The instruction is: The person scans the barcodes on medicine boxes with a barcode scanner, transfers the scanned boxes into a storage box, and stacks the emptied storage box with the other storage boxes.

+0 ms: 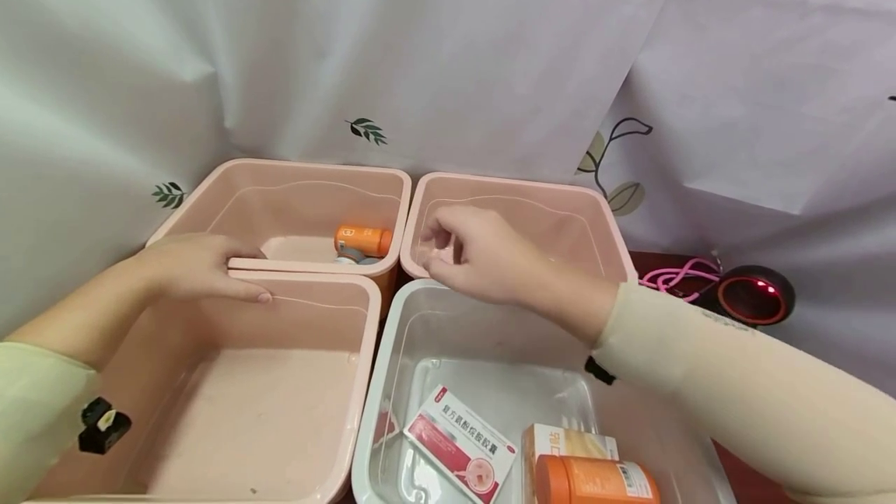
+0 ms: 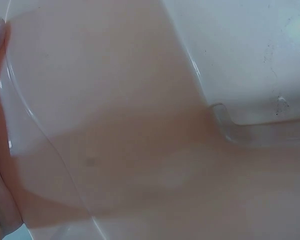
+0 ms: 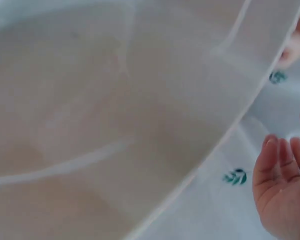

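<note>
My left hand [image 1: 192,264] rests across the adjoining rims of the back-left pink bin [image 1: 315,169] and the front-left pink bin [image 1: 367,317], its thumb over the front one. Over the near side of the back-right pink bin [image 1: 518,183] hovers my right hand [image 1: 483,255]. Its fingers bend loosely; in the right wrist view the fingers [image 3: 270,157] curve above a palm with nothing in it. An orange bottle [image 1: 360,240] lies inside the back-left bin. Below my right forearm, a grey translucent bin [image 1: 392,348] contains a red-and-white medicine box [image 1: 462,446], an orange jar [image 1: 595,481] and a beige box [image 1: 570,440].
Behind the bins hangs a pale cloth [image 1: 462,61] with leaf prints. To the right are a pink cord [image 1: 675,277] and a round black device [image 1: 756,295] with red lights. A partly hidden grey-and-white item [image 1: 353,255] lies beside the orange bottle.
</note>
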A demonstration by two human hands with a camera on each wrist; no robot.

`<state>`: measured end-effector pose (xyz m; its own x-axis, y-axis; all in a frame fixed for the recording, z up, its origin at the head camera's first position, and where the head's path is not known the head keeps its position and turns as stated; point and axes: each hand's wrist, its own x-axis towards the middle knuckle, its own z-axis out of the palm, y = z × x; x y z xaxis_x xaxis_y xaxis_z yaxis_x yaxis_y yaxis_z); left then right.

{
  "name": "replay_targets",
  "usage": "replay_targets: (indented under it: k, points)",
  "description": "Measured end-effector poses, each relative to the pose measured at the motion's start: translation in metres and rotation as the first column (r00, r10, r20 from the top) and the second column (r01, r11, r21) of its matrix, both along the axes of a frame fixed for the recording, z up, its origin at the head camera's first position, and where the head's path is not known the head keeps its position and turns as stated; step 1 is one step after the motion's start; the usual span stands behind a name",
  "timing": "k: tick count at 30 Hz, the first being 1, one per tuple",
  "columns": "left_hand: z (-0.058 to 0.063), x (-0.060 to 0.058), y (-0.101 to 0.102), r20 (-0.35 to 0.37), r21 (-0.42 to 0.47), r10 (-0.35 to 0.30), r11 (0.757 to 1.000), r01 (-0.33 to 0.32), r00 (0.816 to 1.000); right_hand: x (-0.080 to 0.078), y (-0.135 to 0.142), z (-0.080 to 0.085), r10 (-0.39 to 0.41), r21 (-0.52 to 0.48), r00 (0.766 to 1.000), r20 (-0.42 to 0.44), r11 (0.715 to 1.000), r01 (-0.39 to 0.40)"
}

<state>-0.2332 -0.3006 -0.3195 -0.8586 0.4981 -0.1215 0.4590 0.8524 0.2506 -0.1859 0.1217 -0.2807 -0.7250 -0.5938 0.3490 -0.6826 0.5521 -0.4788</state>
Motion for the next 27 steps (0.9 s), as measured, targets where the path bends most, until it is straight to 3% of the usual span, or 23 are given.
replay_targets:
  k: [4, 9, 12, 14, 17, 20, 27]
  points:
    - [0.001, 0.000, -0.002, -0.004, 0.000, 0.000, 1.000, 0.000, 1.000, 0.023, 0.013, -0.015, 0.007, 0.050, 1.000, -0.010, 0.999, -0.007]
    - [0.002, -0.003, -0.003, -0.016, -0.003, -0.014, 1.000, 0.014, 1.000, 0.044, 0.021, -0.032, 0.087, 0.102, 0.996, -0.010, 0.991, -0.086]
    - [0.001, -0.003, -0.004, -0.023, -0.001, -0.017, 1.000, 0.017, 1.000, 0.056, 0.022, -0.037, 0.136, 0.188, 0.989, 0.066, 0.971, -0.146]
    - [0.000, -0.003, -0.004, -0.020, 0.002, -0.014, 1.000, 0.014, 1.000, 0.066, 0.022, -0.039, 0.132, 0.295, 0.980, 0.146, 0.940, -0.171]
    - [0.000, -0.001, -0.003, -0.010, 0.007, -0.010, 1.000, 0.010, 1.000, 0.087, 0.021, -0.039, 0.072, 0.499, 0.965, 0.251, 0.845, -0.193]
    - [0.003, -0.002, -0.001, -0.015, 0.010, -0.013, 1.000, 0.014, 1.000, 0.106, 0.021, -0.041, -0.001, 0.663, 0.954, 0.301, 0.719, -0.208]
    - [0.005, -0.003, 0.000, -0.029, 0.003, -0.016, 1.000, 0.016, 0.999, 0.121, 0.020, -0.052, -0.087, 0.852, 0.933, 0.349, 0.444, -0.278]
